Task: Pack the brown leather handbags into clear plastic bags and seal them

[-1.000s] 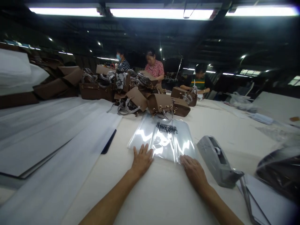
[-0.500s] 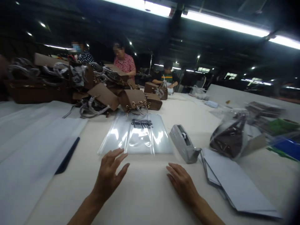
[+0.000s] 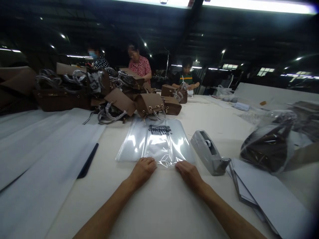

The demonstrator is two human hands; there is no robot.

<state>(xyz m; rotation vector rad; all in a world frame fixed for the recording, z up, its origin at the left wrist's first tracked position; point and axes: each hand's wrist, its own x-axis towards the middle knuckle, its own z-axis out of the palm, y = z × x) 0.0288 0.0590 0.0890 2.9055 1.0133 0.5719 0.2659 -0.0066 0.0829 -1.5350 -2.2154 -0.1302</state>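
Observation:
A flat stack of clear plastic bags [image 3: 134, 142] with dark printing lies on the white table in front of me. My left hand [image 3: 144, 169] is at the near edge of the stack, its fingers closed on the plastic. A short way to the right, my right hand [image 3: 188, 173] pinches the same near edge. The plastic between the two hands is creased. Just right of the stack stands a grey tape dispenser [image 3: 208, 152].
Brown handbags [image 3: 149, 104] with wrapped handles are heaped behind the stack. White sheets [image 3: 57, 149] and a dark blue strip [image 3: 88, 161] lie at left. Right are a bagged handbag [image 3: 264, 146] and white cards [image 3: 269, 196]. Co-workers stand across the table [image 3: 211, 113].
Both hands have moved to the near edge of the plastic bags, and their fingers have closed on it. The view has swung slightly left.

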